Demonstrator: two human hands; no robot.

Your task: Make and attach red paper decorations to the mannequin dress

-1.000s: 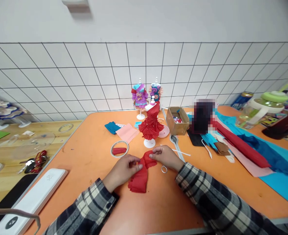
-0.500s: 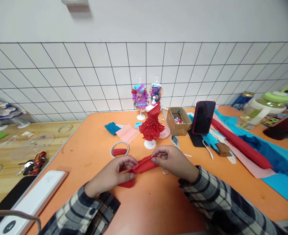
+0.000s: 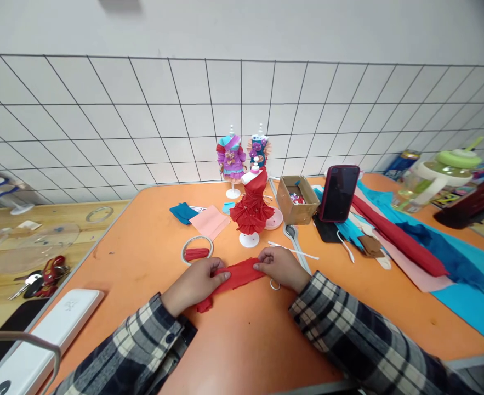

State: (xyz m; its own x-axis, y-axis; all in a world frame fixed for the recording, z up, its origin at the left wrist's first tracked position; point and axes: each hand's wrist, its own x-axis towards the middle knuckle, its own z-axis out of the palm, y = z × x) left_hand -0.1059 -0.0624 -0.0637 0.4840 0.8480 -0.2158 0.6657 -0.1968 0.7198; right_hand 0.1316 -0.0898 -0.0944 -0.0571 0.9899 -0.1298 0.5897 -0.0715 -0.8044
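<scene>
A strip of red crepe paper [image 3: 242,274] stretches between my two hands, just above the orange table. My left hand [image 3: 196,282] pinches its left part, and a crumpled end hangs below the fingers. At the other end, my right hand [image 3: 280,266] grips the strip between thumb and fingers. Right behind it stands a small dress form in a ruffled red dress [image 3: 252,206]. A roll of tape [image 3: 183,249] lies beyond my left hand, with a folded red piece [image 3: 196,253] inside its ring. Beside my right hand is a small metal ring [image 3: 274,284].
Two more dressed forms, one in a purple dress [image 3: 231,159], stand at the back. A cardboard box [image 3: 297,200], upright phone [image 3: 339,193] and scissors [image 3: 293,235] are to the right. Colored paper rolls [image 3: 402,236] lie far right. A white power bank [image 3: 48,334] sits at left.
The red strip has been pulled flatter and straighter between my hands. The whole view has shifted slightly. A thin white stick behind my right hand now shows more fully.
</scene>
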